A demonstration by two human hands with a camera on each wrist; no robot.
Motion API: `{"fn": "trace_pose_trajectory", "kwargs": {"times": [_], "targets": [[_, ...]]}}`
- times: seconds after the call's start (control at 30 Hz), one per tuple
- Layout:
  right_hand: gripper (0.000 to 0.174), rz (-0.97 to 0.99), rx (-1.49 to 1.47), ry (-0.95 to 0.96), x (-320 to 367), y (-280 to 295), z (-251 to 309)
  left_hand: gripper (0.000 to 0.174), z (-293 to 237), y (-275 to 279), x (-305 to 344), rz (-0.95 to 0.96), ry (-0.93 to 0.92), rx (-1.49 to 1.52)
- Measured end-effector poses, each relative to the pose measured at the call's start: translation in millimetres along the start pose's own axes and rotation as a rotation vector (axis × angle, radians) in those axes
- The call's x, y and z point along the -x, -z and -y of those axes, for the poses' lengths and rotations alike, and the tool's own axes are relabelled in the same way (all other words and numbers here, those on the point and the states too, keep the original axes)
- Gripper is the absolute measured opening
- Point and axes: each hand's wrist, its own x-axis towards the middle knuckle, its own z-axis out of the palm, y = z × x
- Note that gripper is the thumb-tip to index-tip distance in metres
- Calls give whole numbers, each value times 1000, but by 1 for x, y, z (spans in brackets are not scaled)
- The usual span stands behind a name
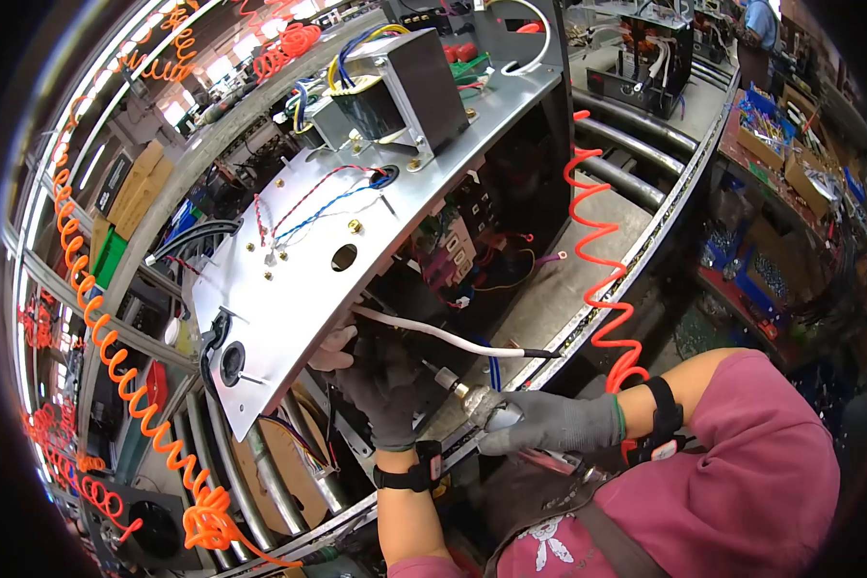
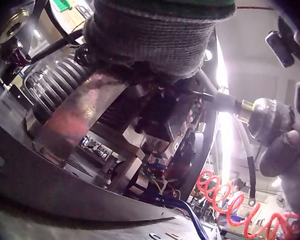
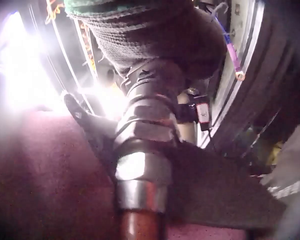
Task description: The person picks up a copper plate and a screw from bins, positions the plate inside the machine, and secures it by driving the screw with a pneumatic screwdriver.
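Note:
My gloved left hand [image 1: 380,390] reaches under the lower edge of a metal panel [image 1: 294,255]; its fingers are partly hidden, so what they touch is unclear. In the left wrist view, the left glove [image 2: 150,42] is above a copper-coloured bar [image 2: 82,112] and dark parts inside the unit. My gloved right hand [image 1: 559,424] grips a metal powered driver [image 1: 485,403], its bit pointing toward the left hand. The driver [image 2: 270,120] shows at the right in the left wrist view, and its metal body [image 3: 142,167] extends below the glove [image 3: 155,35] in the right wrist view.
A white cable [image 1: 443,332] with a black end extends from beneath the panel. A transformer [image 1: 405,96] stands on the panel. Orange coiled hoses [image 1: 101,318] hang at left, and a red coiled hose [image 1: 602,279] hangs at right beside the rollers [image 1: 626,144].

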Motion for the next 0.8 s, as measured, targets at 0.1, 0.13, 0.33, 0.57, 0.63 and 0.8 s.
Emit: {"fn": "trace_pose_trajectory", "kwargs": {"times": [0.1, 0.13, 0.33, 0.57, 0.63, 0.8], "targets": [[38, 8, 0, 12, -1, 3, 0, 32, -8, -8, 7, -73, 385, 522], [36, 14, -8, -18, 0, 3, 1, 32, -8, -8, 7, -75, 384, 523], [35, 7, -26, -15, 3, -1, 8, 34, -14, -6, -1, -109, 254, 352], [44, 27, 17, 11, -5, 0, 11, 37, -4, -7, 1, -64, 319, 379], [42, 1, 37, 50, -6, 0, 10, 38, -9, -11, 1, -79, 359, 433], [44, -21, 48, 93, -8, 12, -7, 41, -18, -16, -1, -217, 472, 616]]}}
